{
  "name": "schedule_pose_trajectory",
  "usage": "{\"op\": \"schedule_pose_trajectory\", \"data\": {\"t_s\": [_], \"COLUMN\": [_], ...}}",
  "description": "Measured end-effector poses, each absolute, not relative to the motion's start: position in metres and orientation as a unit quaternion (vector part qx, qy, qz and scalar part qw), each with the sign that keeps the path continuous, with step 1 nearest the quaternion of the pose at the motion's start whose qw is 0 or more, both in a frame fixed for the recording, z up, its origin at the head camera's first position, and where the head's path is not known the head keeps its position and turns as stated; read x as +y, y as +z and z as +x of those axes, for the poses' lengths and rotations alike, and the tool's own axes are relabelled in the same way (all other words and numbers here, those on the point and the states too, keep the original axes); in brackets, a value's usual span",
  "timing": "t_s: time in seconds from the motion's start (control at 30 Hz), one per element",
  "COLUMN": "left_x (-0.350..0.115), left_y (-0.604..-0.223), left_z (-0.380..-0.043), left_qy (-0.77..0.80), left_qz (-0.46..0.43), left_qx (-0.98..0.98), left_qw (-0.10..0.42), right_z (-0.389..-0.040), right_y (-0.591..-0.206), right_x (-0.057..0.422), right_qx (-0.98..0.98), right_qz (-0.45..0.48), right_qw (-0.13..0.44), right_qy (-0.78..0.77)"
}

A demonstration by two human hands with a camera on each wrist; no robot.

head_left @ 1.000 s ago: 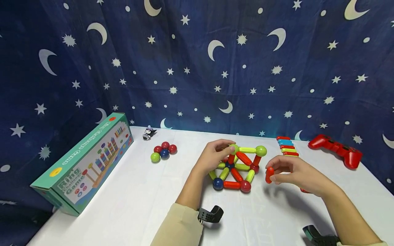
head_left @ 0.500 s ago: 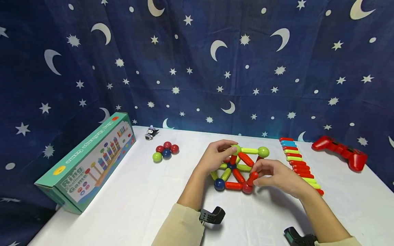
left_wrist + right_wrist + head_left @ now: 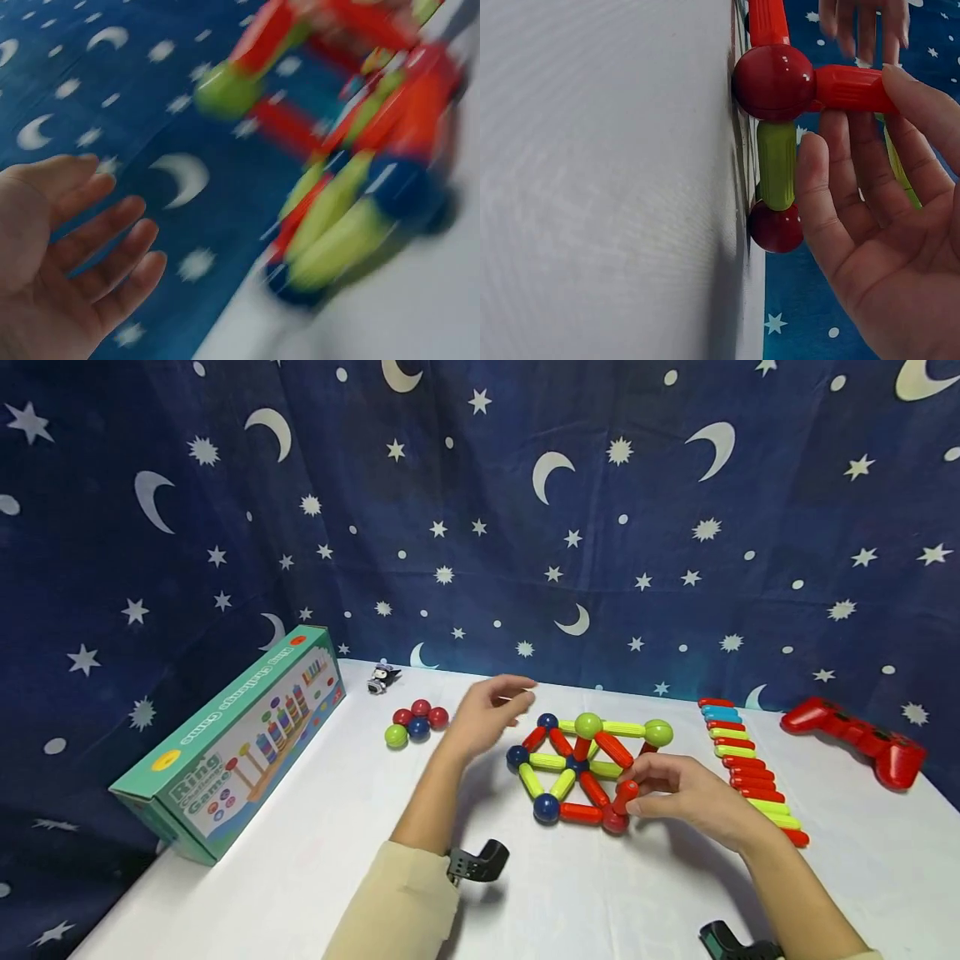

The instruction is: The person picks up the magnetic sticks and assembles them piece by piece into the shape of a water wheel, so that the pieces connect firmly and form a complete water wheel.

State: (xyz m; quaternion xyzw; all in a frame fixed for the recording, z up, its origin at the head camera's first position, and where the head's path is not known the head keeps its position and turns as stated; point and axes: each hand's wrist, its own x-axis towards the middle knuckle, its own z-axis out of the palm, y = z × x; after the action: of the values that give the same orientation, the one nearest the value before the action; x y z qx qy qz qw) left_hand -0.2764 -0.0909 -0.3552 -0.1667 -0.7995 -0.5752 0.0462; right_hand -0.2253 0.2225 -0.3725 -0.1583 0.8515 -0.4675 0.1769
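Observation:
A flat frame of red and yellow-green magnetic rods (image 3: 581,812) and coloured balls lies on the table, with upright red rods bearing green balls (image 3: 588,725) at its back. My right hand (image 3: 686,793) pinches a red magnetic rod (image 3: 851,88) between thumb and fingers. The rod's lower end meets the red ball (image 3: 774,82) at the frame's front right corner. Left of the frame, my left hand (image 3: 483,714) hovers apart from it with nothing in its fingers. In the left wrist view its fingers (image 3: 112,255) are loosely spread, and the frame is blurred.
Several loose balls (image 3: 418,727) lie to the left, near a small figurine (image 3: 382,678). A green game box (image 3: 240,735) stands at the far left. A column of spare rods (image 3: 750,772) and a red game controller (image 3: 855,742) lie to the right.
My right hand has brought the red rod leftward onto the front right red ball. My left hand has let go of the back green ball and moved left, away from the frame.

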Motion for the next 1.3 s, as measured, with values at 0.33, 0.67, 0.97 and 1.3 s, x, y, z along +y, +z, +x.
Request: {"op": "schedule_pose_trajectory", "data": {"t_s": [0.33,0.67,0.97,1.3], "left_x": [-0.22,-0.242,-0.217,-0.061], "left_y": [-0.35,-0.373,-0.332,-0.305], "left_z": [-0.26,-0.258,-0.239,-0.209], "left_qy": [-0.356,-0.299,-0.384,-0.42], "left_qz": [0.037,0.015,-0.091,-0.384], "left_qx": [-0.932,-0.954,-0.918,-0.821], "left_qw": [0.049,-0.012,0.02,0.042], "right_z": [-0.227,-0.226,-0.225,-0.226], "right_y": [-0.376,-0.378,-0.376,-0.379], "right_x": [0.224,0.222,0.224,0.225], "right_qx": [0.846,0.838,0.85,0.843], "right_qz": [-0.183,-0.18,-0.169,-0.178], "right_qw": [0.194,0.2,0.191,0.195], "right_qy": [-0.463,-0.474,-0.461,-0.468]}}
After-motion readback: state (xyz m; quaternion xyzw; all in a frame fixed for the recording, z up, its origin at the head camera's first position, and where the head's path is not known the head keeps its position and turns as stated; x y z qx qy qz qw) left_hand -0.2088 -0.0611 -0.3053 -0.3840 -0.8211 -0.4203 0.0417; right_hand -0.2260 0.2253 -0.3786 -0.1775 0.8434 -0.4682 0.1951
